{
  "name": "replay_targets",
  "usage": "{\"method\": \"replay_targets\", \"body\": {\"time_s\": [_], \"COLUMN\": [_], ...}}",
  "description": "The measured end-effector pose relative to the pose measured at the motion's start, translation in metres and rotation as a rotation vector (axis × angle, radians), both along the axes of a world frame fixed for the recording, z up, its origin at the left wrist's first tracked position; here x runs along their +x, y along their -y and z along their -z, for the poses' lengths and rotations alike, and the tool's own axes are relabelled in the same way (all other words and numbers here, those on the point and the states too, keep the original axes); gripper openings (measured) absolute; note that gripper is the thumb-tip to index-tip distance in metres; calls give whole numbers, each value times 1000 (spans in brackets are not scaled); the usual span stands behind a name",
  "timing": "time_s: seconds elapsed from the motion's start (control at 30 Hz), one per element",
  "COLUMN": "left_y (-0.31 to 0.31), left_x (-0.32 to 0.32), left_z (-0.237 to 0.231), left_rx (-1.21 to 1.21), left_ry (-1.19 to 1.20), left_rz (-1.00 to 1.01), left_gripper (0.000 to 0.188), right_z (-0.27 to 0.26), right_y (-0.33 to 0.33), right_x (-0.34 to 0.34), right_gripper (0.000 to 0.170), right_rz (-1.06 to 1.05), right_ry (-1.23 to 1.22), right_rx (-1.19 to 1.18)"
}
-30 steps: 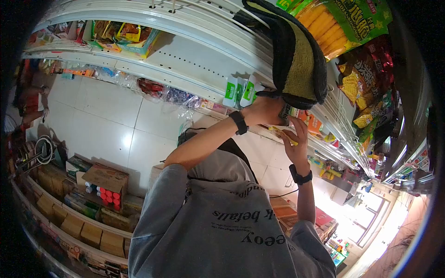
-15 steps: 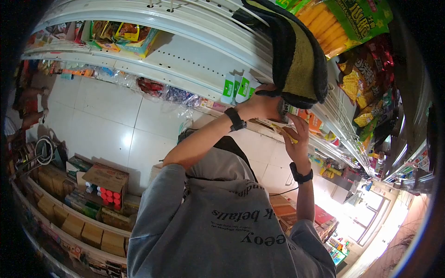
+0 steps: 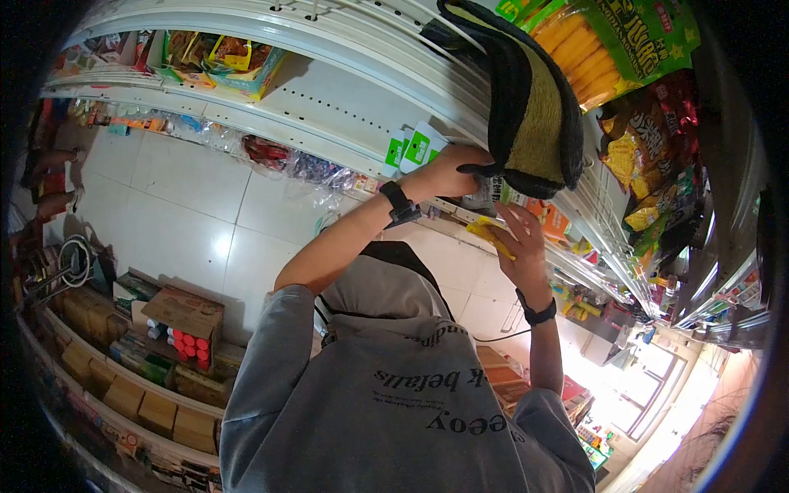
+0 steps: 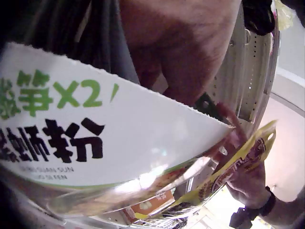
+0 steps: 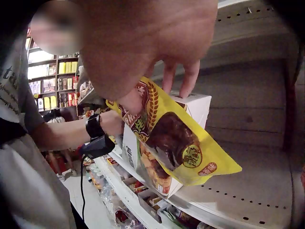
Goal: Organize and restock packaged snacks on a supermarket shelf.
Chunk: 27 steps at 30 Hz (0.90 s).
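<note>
My left hand (image 3: pixel 452 171) grips a white cardboard box with green and black lettering and a rough, torn-looking edge. Its printed panel (image 4: pixel 143 124) fills much of the left wrist view, and the fingers behind it are partly hidden. In the right wrist view the box (image 5: pixel 198 107) stands behind a yellow snack pouch (image 5: pixel 195 143) with a dark food picture. My right hand (image 3: pixel 526 244) pinches that pouch by one end, thumb on its front. Other right fingertips (image 5: pixel 190 78) are right at the box's top. White flaps with green labels (image 3: pixel 419 148) show beside the left hand.
A white wire-and-metal shelf (image 3: pixel 329 107) runs in front of me, with snack packs in trays (image 3: pixel 234 62) at left. A black and yellow-green padded band (image 3: pixel 534 107) hangs over the work. Chip bags (image 3: pixel 637 164) hang at right. Cartons (image 3: pixel 185 316) stand across the aisle.
My left hand has shifted left and slightly up, the green-labelled flaps moving with it. The right hand has edged down and left, and more of the yellow pouch now shows.
</note>
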<state>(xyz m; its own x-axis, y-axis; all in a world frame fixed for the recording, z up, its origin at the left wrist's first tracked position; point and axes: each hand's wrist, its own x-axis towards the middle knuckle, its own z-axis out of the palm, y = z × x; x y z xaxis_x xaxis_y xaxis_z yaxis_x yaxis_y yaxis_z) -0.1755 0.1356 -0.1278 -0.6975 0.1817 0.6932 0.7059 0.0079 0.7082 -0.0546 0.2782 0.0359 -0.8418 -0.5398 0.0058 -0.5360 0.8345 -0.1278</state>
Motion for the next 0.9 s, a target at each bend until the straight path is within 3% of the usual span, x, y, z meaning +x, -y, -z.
{"method": "replay_targets", "body": {"time_s": [0.1,0.17,0.4,0.47,0.57,0.67,0.77,0.83,0.9], "left_y": [8,32,61,87,89,100,107,120,123], "left_x": [-2,4,-4,-4,-11,-12,-12,-11,-11], "left_z": [-4,-32,-37,-65,-67,-71,-62,-75,-74], "left_rx": [-90,-84,-76,-14,-126,-265,-155,-263,-332], "left_ry": [38,306,229,297,489,513,481,482,298], "left_rz": [42,172,241,477,548,541,562,521,436], "left_gripper": [40,39,39,33,27,25,26,27,29], "right_z": [0,2,5,5,3,5,3,3,4], "right_y": [1,-1,3,6,14,17,18,21,21], "right_x": [-1,-1,-6,-6,-6,-9,-9,-9,-9], "right_gripper": [30,33,31,30,29,26,33,32,32], "right_rz": [-64,-93,-162,-161,-168,-167,-164,-157,-149], "right_ry": [-9,-13,-36,-33,-30,-61,-25,-21,-19], "right_rx": [67,84,59,53,36,8,47,40,38]}}
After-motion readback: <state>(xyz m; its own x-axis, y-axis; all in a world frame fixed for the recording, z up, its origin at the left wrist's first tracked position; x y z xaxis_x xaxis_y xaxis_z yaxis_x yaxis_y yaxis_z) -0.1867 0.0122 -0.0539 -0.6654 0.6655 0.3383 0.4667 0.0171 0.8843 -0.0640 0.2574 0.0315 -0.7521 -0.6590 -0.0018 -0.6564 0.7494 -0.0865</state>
